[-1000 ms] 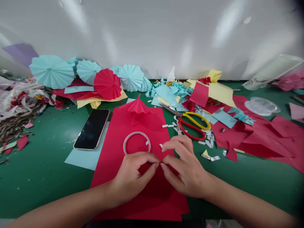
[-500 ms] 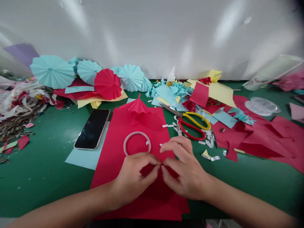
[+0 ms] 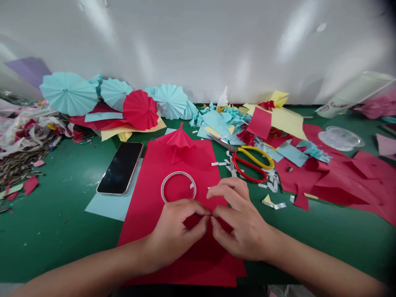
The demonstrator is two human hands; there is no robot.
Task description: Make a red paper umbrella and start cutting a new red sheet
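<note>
My left hand [image 3: 182, 231] and my right hand [image 3: 241, 220] meet fingertip to fingertip above a stack of red paper [image 3: 139, 218]. Thumb and index finger of each are pinched together at one spot; whatever sits between them is too small and hidden to name. The right hand's other fingers curl loosely upward. Just beyond the left hand lies a roll of tape [image 3: 163, 185], down to a thin ring. Farther back on the red sheets stands a small pleated red paper umbrella [image 3: 178, 139]. Scissors [image 3: 252, 163] with one yellow and one red handle lie beyond my right hand.
A phone [image 3: 121, 168] rests on light blue paper [image 3: 103, 208] at left. Pleated blue paper discs [image 3: 68, 94] and a red one [image 3: 140, 110] line the wall. Red sheets [image 3: 346, 181], paper scraps and a clear plastic lid [image 3: 340, 138] cover the right. A glue bottle [image 3: 222, 99] stands behind.
Almost nothing differs. My right hand's fingers and thumb have shifted very slightly, while both hands keep the same pinch at the same place.
</note>
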